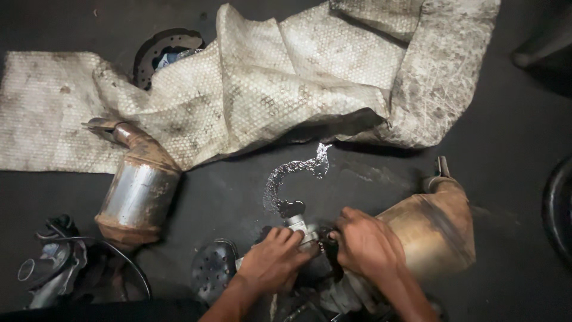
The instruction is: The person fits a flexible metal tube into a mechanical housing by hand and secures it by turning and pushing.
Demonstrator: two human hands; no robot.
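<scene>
My left hand (275,260) and my right hand (364,243) are closed side by side on a small metal fitting (298,225) at the mouth of a rusty, tan exhaust canister (438,229) lying on the dark floor. Both hands grip around the joint, and the fingers hide most of it. A thin curved trail of shiny liquid or metal bits (290,173) arcs on the floor just above the fitting. A dark perforated sandal (213,269) lies just left of my left wrist.
A second exhaust canister (138,194) with a bent pipe lies at the left. A dirty white woven mat (268,83) covers the back, with a round dark metal part (156,50) half under it. Cables and parts (56,262) sit at the lower left; a tyre edge (559,206) is at the right.
</scene>
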